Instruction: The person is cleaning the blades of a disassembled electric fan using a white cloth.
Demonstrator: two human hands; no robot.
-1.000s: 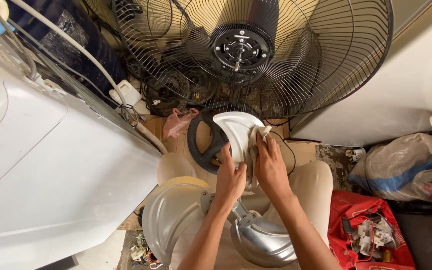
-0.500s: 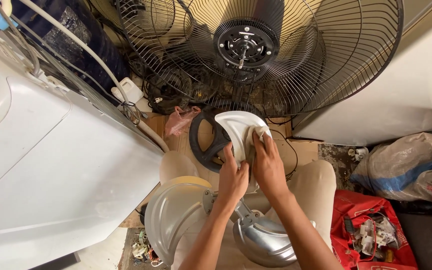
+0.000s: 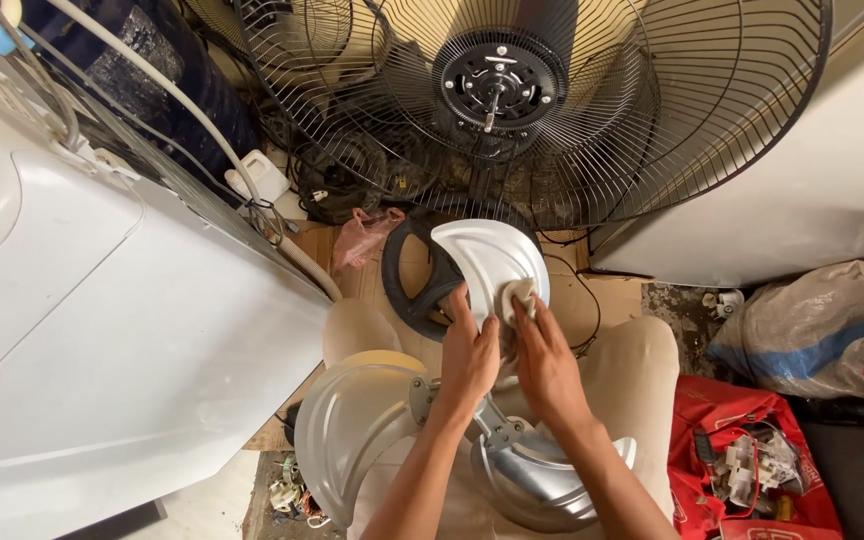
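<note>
The left hand (image 3: 469,352) lies flat, steadying the silvery three-bladed metal fan blade (image 3: 492,262), while the right hand (image 3: 544,358) pinches a small pale cloth (image 3: 518,295); uneven pressure could bend the thin blade.

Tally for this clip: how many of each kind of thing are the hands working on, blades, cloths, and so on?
Metal fan blades: 3 (one under the hands, one lower left, one at the bottom)
Small cloth pads: 1, under the right hand
Hands: 2, the left hand steadying the blade
Total: 6
</note>
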